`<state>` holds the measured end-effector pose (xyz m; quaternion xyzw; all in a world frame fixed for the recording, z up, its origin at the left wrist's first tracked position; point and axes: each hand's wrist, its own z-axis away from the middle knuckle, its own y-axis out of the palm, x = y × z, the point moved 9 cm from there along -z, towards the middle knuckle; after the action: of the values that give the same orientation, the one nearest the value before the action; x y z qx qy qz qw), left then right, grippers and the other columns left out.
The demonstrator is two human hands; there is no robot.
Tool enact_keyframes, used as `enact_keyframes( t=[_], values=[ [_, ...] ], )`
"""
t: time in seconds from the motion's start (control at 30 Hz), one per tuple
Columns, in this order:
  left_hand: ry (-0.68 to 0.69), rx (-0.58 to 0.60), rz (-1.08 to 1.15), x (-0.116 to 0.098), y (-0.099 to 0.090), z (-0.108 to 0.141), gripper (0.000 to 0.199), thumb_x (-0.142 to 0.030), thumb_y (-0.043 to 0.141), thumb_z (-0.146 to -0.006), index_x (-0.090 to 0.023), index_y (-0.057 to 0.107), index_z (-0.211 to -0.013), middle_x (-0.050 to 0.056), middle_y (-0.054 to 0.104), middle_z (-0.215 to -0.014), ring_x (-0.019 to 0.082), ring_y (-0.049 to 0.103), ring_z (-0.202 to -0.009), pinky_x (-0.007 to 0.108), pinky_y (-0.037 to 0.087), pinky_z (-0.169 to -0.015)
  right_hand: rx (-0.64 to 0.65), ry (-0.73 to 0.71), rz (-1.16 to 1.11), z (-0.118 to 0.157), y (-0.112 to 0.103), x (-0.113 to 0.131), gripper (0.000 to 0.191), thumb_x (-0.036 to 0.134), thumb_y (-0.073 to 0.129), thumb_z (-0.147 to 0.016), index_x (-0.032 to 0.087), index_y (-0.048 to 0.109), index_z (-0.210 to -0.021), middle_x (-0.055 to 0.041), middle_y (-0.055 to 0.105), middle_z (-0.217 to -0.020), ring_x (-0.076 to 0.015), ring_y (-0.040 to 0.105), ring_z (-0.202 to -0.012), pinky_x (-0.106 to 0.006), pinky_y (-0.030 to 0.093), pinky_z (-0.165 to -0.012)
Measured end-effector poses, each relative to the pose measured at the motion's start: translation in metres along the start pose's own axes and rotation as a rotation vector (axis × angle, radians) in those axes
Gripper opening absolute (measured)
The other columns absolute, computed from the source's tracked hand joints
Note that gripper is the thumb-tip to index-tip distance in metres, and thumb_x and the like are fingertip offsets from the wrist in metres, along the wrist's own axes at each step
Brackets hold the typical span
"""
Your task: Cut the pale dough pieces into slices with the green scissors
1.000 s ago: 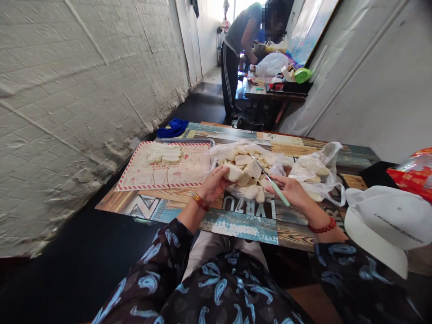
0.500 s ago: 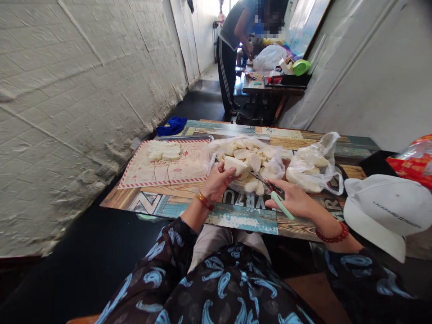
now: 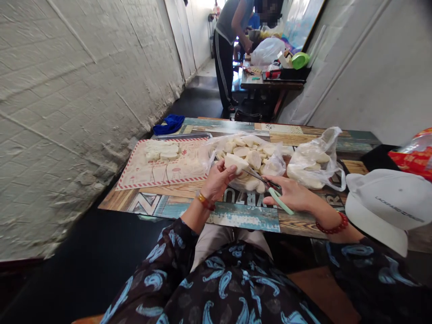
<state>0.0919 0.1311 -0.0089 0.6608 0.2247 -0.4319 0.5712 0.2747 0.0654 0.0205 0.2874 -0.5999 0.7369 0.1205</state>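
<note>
My left hand (image 3: 216, 183) pinches a pale slice (image 3: 236, 163), perhaps steamed bun, between thumb and fingers above an open plastic bag (image 3: 277, 165). In my right hand (image 3: 297, 192) is a pair of scissors (image 3: 281, 201) with light green handles, its blades reaching to the lower right edge of the slice. Whether the blades are cutting into it I cannot tell. Many similar pale slices (image 3: 254, 158) lie heaped in the bag. To the left, several white pieces (image 3: 168, 155) rest in rows on a printed paper sheet (image 3: 141, 173) with a red striped border.
Right of the heap stands another plastic bag (image 3: 308, 168) with pale pieces. A white cap (image 3: 388, 202) and a red package (image 3: 413, 157) are at the right. A blue cloth (image 3: 169, 124) lies at the back left. Beyond, a person (image 3: 226, 54) bends over another table (image 3: 266, 84).
The view has shifted slightly. My left hand keeps the slice almost in place, while the scissors and my right hand have moved only a little.
</note>
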Motion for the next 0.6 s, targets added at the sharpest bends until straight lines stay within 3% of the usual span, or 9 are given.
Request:
enact_keyframes(
  t=[0.6],
  values=[
    [-0.032, 0.026, 0.031, 0.007, 0.001, 0.0, 0.056, -0.033, 0.088, -0.065, -0.014, 0.064, -0.112, 0.01, 0.072, -0.111, 0.021, 0.068, -0.101, 0.034, 0.056, -0.09, 0.114, -0.022, 0.002, -0.014, 0.002, 0.009, 0.074, 0.05, 0.077, -0.067, 0.019, 0.06, -0.133, -0.01, 0.072, -0.114, -0.0308, 0.068, -0.101, -0.037, 0.054, -0.085]
  ],
)
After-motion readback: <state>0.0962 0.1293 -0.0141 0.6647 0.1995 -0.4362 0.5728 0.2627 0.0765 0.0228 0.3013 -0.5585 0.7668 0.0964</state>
